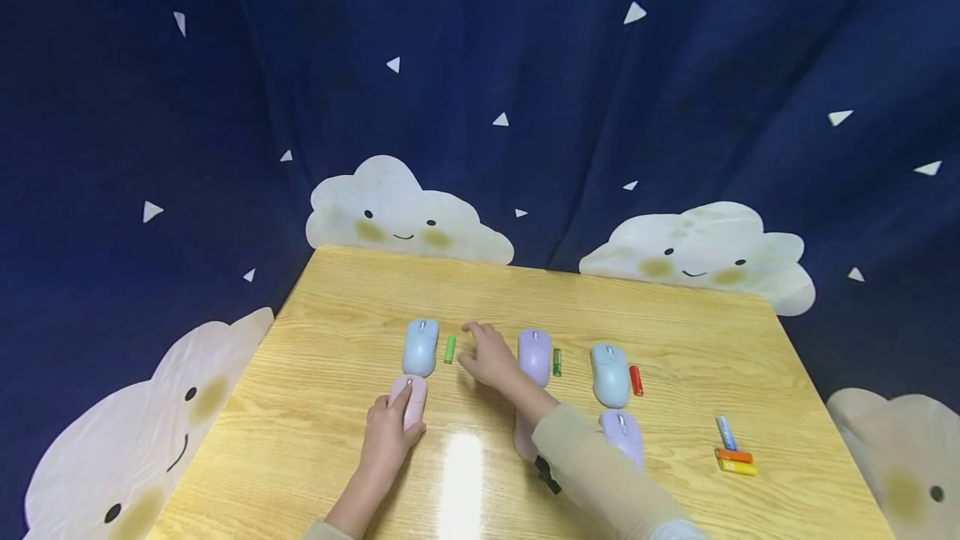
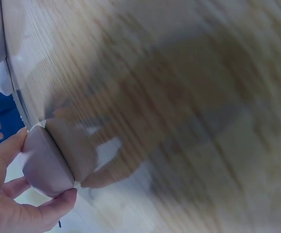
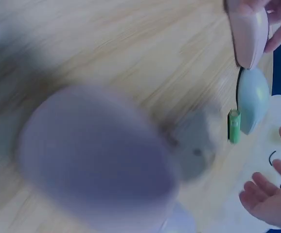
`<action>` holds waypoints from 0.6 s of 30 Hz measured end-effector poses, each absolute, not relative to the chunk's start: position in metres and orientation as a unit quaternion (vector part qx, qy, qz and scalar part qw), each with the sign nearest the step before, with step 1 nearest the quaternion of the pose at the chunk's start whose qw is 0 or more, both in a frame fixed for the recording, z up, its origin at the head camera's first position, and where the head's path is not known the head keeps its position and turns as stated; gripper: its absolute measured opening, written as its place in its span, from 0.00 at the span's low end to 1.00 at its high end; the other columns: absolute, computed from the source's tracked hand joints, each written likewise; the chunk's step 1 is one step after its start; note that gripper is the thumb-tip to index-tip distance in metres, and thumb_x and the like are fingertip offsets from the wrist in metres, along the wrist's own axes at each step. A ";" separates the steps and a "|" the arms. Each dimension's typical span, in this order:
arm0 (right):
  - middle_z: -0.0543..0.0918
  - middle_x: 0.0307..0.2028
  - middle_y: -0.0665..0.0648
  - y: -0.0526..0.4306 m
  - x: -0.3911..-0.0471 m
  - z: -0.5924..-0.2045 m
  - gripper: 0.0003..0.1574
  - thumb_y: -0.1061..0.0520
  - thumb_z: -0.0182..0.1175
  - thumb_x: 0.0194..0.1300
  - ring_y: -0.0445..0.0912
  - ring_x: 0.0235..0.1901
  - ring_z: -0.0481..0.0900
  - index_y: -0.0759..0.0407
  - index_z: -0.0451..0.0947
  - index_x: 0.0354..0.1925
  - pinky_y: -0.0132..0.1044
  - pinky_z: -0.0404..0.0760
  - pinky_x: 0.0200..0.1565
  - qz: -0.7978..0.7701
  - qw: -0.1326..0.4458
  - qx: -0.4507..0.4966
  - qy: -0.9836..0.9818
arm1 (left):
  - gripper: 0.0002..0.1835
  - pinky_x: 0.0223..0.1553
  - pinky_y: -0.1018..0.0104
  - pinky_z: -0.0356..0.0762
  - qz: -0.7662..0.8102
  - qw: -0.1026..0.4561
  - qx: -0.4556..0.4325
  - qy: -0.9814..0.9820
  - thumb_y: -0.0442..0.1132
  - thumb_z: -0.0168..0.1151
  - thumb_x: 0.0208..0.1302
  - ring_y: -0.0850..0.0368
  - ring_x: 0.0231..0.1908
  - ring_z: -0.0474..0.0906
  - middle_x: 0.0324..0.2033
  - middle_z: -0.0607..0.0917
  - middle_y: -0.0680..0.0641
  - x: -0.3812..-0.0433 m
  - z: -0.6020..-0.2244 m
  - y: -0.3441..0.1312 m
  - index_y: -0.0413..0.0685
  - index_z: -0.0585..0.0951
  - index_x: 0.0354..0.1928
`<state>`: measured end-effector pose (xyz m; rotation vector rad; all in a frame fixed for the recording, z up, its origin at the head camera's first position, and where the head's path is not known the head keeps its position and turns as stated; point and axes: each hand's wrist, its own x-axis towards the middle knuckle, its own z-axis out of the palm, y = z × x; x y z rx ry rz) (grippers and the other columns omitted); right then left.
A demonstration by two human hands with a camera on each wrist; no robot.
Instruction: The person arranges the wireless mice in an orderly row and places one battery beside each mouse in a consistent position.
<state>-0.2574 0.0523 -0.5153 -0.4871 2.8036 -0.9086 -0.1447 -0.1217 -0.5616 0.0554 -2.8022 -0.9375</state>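
Note:
My left hand (image 1: 386, 436) grips a pink computer mouse (image 1: 414, 403) on the table, its thumb and fingers on the two sides as the left wrist view shows. Directly beyond that mouse lies a light blue mouse (image 1: 421, 347), their ends close together. A light green battery (image 1: 450, 349) lies just right of the blue mouse. My right hand (image 1: 491, 355) reaches over the table beside this battery, fingers spread and holding nothing. In the right wrist view a blurred mouse (image 3: 96, 155) fills the foreground, and the green battery (image 3: 234, 127) stands out beside the blue mouse (image 3: 254, 97).
A purple mouse (image 1: 534, 354) has a dark green battery (image 1: 557, 362) beside it; the right forearm partly covers a pink mouse (image 1: 524, 437). Further right are a blue mouse (image 1: 611, 377), a purple mouse (image 1: 624, 433) and a red battery (image 1: 636, 380). Blue (image 1: 726, 432), orange (image 1: 733, 456) and yellow batteries (image 1: 737, 467) lie grouped.

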 end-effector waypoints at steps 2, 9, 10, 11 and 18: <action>0.69 0.57 0.64 0.064 -0.251 -0.511 0.32 0.54 0.60 0.58 0.58 0.58 0.66 0.58 0.65 0.60 0.52 0.66 0.56 -0.250 0.048 -0.204 0.945 | 0.35 0.38 0.50 0.76 -0.317 0.089 0.021 -0.944 0.36 0.74 0.41 0.38 0.39 0.73 0.39 0.76 0.30 -0.145 -0.562 -0.121 0.36 0.74 0.55; 0.66 0.60 0.63 0.113 -0.231 -0.507 0.34 0.49 0.61 0.58 0.58 0.61 0.63 0.54 0.66 0.61 0.57 0.60 0.59 -0.152 -0.044 -0.279 0.947 | 0.35 0.38 0.49 0.76 -0.316 0.079 0.023 -0.945 0.36 0.73 0.42 0.38 0.39 0.73 0.39 0.75 0.29 -0.145 -0.560 -0.122 0.36 0.74 0.56; 0.66 0.60 0.63 0.121 -0.230 -0.508 0.33 0.49 0.61 0.58 0.58 0.61 0.62 0.54 0.66 0.61 0.57 0.60 0.59 -0.148 -0.056 -0.281 0.947 | 0.35 0.38 0.49 0.76 -0.316 0.080 0.023 -0.945 0.36 0.73 0.42 0.38 0.39 0.73 0.39 0.75 0.30 -0.145 -0.560 -0.121 0.36 0.74 0.56; 0.66 0.60 0.63 0.129 -0.228 -0.510 0.33 0.48 0.61 0.58 0.58 0.61 0.62 0.54 0.67 0.61 0.56 0.60 0.59 -0.144 -0.067 -0.280 0.947 | 0.35 0.38 0.49 0.76 -0.316 0.081 0.023 -0.945 0.36 0.74 0.42 0.38 0.38 0.73 0.39 0.76 0.30 -0.145 -0.560 -0.121 0.36 0.74 0.56; 0.66 0.60 0.64 0.186 -0.216 -0.511 0.35 0.49 0.64 0.55 0.61 0.60 0.62 0.53 0.68 0.60 0.61 0.59 0.58 -0.149 -0.116 -0.231 0.954 | 0.35 0.40 0.47 0.75 -0.315 0.086 0.021 -0.945 0.36 0.74 0.41 0.36 0.40 0.73 0.40 0.75 0.28 -0.145 -0.561 -0.120 0.35 0.74 0.55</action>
